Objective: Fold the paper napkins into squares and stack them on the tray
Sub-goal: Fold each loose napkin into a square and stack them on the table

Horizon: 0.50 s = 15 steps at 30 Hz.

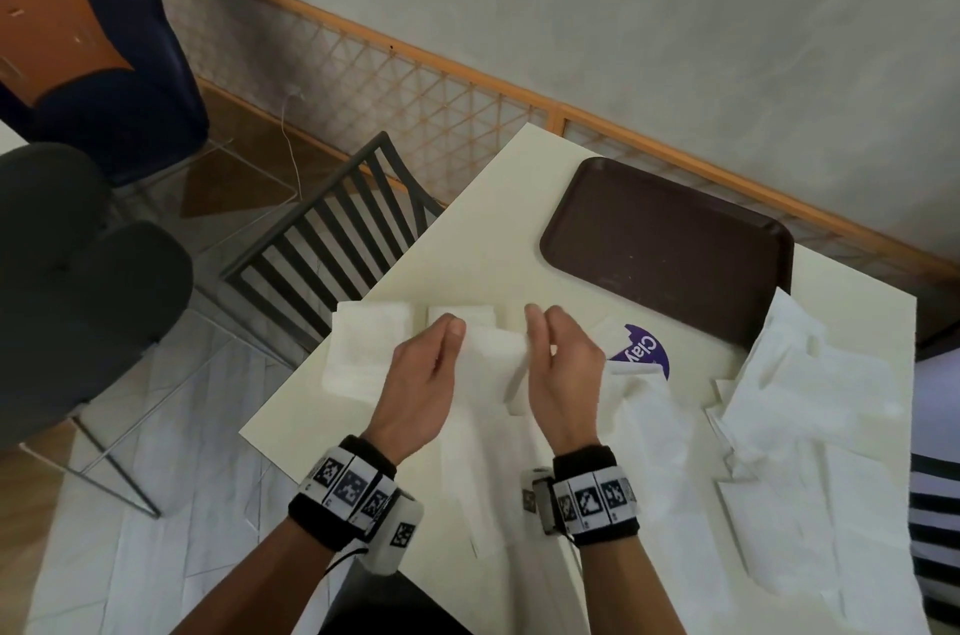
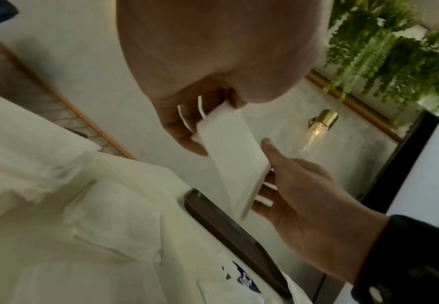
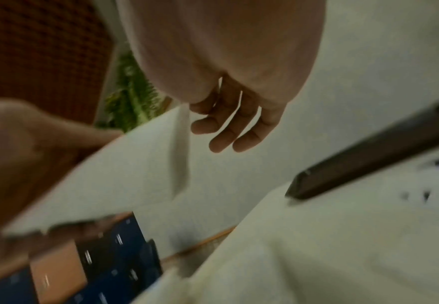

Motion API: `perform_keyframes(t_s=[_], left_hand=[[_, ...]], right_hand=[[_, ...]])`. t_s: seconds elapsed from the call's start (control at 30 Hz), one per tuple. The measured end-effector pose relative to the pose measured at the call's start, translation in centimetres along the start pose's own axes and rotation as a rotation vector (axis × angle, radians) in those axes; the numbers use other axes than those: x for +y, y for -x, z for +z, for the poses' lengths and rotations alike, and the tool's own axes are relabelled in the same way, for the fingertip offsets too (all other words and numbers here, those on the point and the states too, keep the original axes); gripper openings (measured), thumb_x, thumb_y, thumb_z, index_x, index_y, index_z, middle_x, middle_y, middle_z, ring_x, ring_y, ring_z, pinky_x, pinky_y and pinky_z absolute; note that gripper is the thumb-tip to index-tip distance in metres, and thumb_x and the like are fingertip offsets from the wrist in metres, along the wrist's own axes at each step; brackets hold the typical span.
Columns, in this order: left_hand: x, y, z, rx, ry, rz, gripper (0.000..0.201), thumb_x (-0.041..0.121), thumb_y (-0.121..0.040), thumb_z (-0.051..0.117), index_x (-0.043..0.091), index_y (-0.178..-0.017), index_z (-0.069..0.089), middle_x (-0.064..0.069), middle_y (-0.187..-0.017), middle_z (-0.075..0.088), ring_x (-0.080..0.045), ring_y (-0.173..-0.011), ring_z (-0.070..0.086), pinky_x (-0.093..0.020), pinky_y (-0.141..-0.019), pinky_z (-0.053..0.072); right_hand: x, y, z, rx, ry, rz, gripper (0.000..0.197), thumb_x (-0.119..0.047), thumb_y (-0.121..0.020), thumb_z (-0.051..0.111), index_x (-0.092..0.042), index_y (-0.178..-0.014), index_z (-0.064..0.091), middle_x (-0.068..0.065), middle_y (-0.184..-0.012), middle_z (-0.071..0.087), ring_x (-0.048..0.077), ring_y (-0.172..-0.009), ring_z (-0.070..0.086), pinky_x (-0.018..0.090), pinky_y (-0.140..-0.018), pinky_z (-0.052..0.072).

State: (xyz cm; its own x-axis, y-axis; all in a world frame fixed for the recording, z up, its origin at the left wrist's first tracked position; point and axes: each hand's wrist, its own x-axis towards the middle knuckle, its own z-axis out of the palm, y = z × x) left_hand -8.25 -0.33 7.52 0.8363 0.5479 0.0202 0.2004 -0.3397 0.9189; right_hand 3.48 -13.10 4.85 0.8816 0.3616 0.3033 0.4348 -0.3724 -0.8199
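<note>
Holding folded napkin (image 1: 493,343) between hands, above table edge (image 1: 363,312).

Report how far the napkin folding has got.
Done: nothing is stacked yet; the brown tray shows only its bare surface.
In hand: the left hand and right hand hold one folded napkin between them above the table.
Left: loose napkins lie at the right and a white pile at the left; all have still to reach the tray.
</note>
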Motion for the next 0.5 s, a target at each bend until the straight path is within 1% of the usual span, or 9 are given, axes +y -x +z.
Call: perform_keyframes(t_s=[0.07, 0.1, 0.17, 0.2, 0.27, 0.3, 0.33, 0.43, 0.5], left_hand=[[-0.3, -0.8, 0.0, 0.073, 0.021, -0.053, 0.043, 0.043, -0.116, 0.033, 0.02, -0.082, 0.045, 0.0, -0.07, 0.044, -0.012, -0.064, 0.04, -0.03, -0.06, 0.038], [-0.5, -1.4, 0.1, 0.115, 0.02, -0.071, 0.043, 0.043, -0.117, 0.033, 0.022, -0.081, 0.046, 0.0, -0.069, 0.047, -0.011, -0.063, 0.042, -0.03, -0.061, 0.039], [-1.4, -2.6, 0.1, 0.207, 0.018, -0.098, 0.041, 0.039, -0.117, 0.034, 0.023, -0.084, 0.051, 0.002, -0.071, 0.054, -0.009, -0.063, 0.047, -0.028, -0.062, 0.041], [-2.0, -3.2, 0.0, 0.253, -0.004, -0.111, 0.036, 0.037, -0.117, 0.036, 0.023, -0.091, 0.056, 0.003, -0.077, 0.06, -0.009, -0.067, 0.053, -0.027, -0.065, 0.042], [-3.4, -3.6, -0.2, 0.338, -0.045, -0.144, 0.02, 0.031, -0.115, 0.046, 0.022, -0.116, 0.064, 0.005, -0.096, 0.068, -0.009, -0.085, 0.063, -0.02, -0.073, 0.045], [-4.1, -3.5, -0.3, 0.367, -0.035, -0.161, 0.015, 0.025, -0.113, 0.053, 0.021, -0.124, 0.062, 0.004, -0.102, 0.068, -0.009, -0.091, 0.065, -0.014, -0.074, 0.046], [-4.8, -3.2, -0.4, 0.38, -0.024, -0.171, 0.017, 0.019, -0.109, 0.059, 0.021, -0.126, 0.06, 0.003, -0.103, 0.068, -0.009, -0.092, 0.065, -0.009, -0.073, 0.046], [-7.1, -1.2, -0.5, 0.315, -0.138, -0.147, 0.015, 0.009, -0.102, 0.067, 0.022, -0.109, 0.064, 0.003, -0.099, 0.068, -0.004, -0.088, 0.066, -0.011, -0.072, 0.05], [-9.0, 0.1, -0.2, 0.18, -0.263, -0.15, 0.011, 0.016, -0.099, 0.072, 0.024, -0.103, 0.066, 0.008, -0.096, 0.068, -0.003, -0.087, 0.065, -0.026, -0.079, 0.056]], right_hand=[[-0.8, -0.3, 0.4, -0.062, -0.252, 0.218, 0.03, -0.047, -0.115, 0.052, -0.025, -0.095, 0.048, 0.0, -0.078, 0.067, 0.023, -0.072, 0.063, 0.045, -0.069, 0.052], [-1.2, -0.2, 0.7, -0.134, -0.353, 0.277, 0.023, -0.045, -0.112, 0.059, -0.025, -0.106, 0.049, 0.005, -0.081, 0.07, 0.027, -0.073, 0.064, 0.044, -0.068, 0.054], [-1.4, -0.3, 1.5, -0.258, -0.394, 0.277, 0.027, -0.033, -0.106, 0.072, -0.027, -0.114, 0.047, 0.016, -0.08, 0.07, 0.035, -0.07, 0.06, 0.042, -0.063, 0.052], [-1.1, -0.7, 2.0, -0.279, -0.352, 0.255, 0.028, -0.028, -0.105, 0.074, -0.028, -0.113, 0.048, 0.019, -0.079, 0.068, 0.032, -0.066, 0.058, 0.038, -0.062, 0.051], [0.2, -1.6, 3.3, -0.252, -0.286, 0.239, 0.023, -0.021, -0.103, 0.075, -0.025, -0.107, 0.053, 0.018, -0.074, 0.064, 0.017, -0.058, 0.051, 0.028, -0.06, 0.047], [1.0, -2.2, 4.0, -0.238, -0.256, 0.244, 0.019, -0.018, -0.103, 0.074, -0.023, -0.104, 0.056, 0.014, -0.07, 0.061, 0.012, -0.056, 0.049, 0.024, -0.058, 0.046], [1.7, -2.7, 4.8, -0.24, -0.22, 0.251, 0.016, -0.017, -0.103, 0.073, -0.021, -0.102, 0.058, 0.008, -0.067, 0.058, 0.008, -0.054, 0.047, 0.021, -0.057, 0.044], [3.7, -3.5, 6.9, -0.368, -0.088, 0.274, 0.011, -0.011, -0.104, 0.068, -0.017, -0.103, 0.059, 0.0, -0.072, 0.062, 0.007, -0.057, 0.051, 0.021, -0.059, 0.044], [4.4, -3.7, 7.8, -0.482, 0.014, 0.286, 0.009, -0.011, -0.106, 0.067, -0.015, -0.105, 0.059, 0.001, -0.084, 0.064, 0.01, -0.068, 0.057, 0.021, -0.064, 0.045]])
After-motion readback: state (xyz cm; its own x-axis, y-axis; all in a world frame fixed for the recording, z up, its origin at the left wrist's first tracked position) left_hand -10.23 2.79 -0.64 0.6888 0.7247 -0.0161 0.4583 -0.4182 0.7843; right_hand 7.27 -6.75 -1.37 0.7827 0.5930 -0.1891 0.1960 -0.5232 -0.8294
